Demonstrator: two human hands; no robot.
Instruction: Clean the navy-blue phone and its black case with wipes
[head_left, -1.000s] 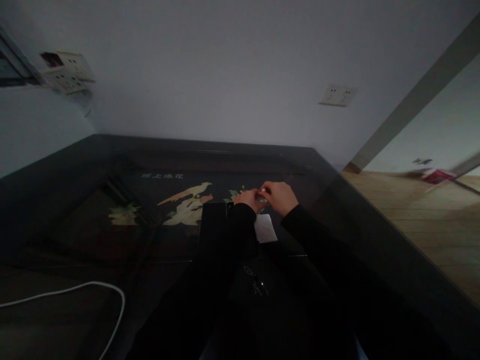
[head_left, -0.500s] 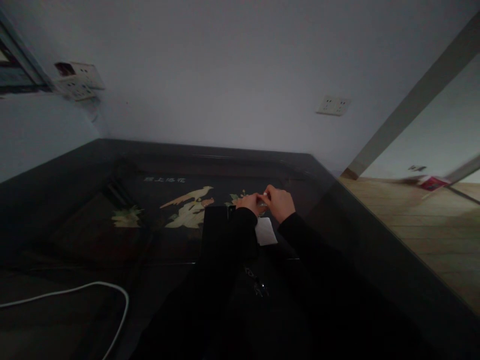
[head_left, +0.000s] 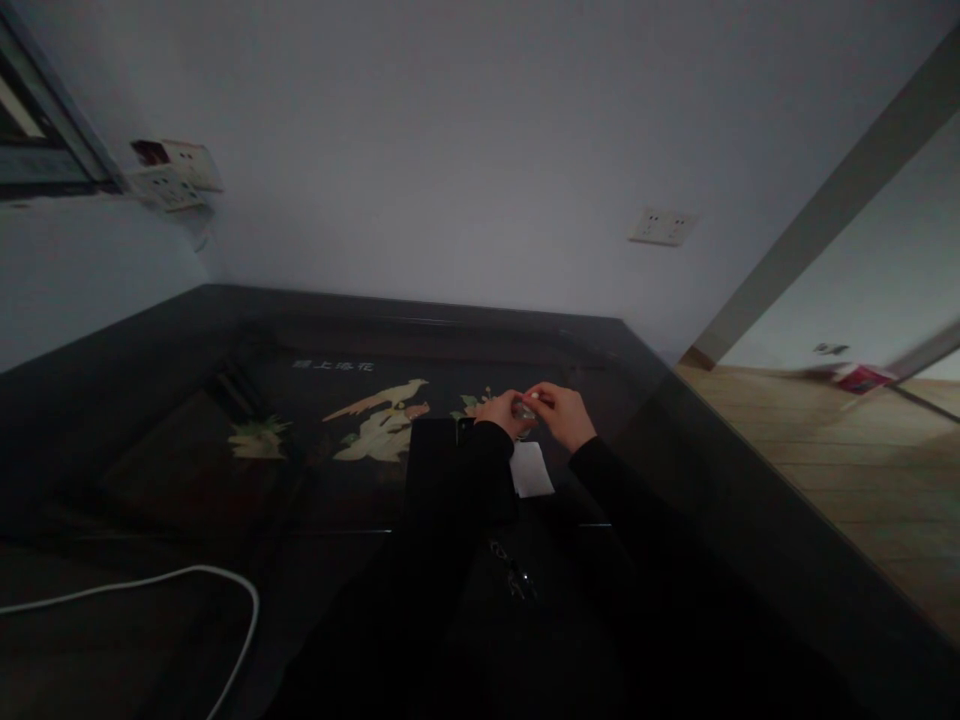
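Note:
My left hand [head_left: 501, 411] and my right hand [head_left: 564, 413] meet over the dark table [head_left: 150, 400], fingers pinched together on a small pale object [head_left: 527, 407] that I cannot make out. Both arms wear black sleeves. Just below the hands a white square sheet [head_left: 532, 470] lies flat on the table. A dark phone-like slab [head_left: 435, 470] lies under my left forearm.
The table top carries an inlaid bird and flower picture [head_left: 379, 415]. A white cable [head_left: 187, 590] loops at the near left. Keys [head_left: 514, 575] glint near my body. Wall sockets [head_left: 661, 227] sit on the back wall. Wooden floor [head_left: 847, 470] opens at right.
The view has tilted slightly, so everything sits a little lower in the picture. My hands stay together on the small object, the fingers shifting only slightly.

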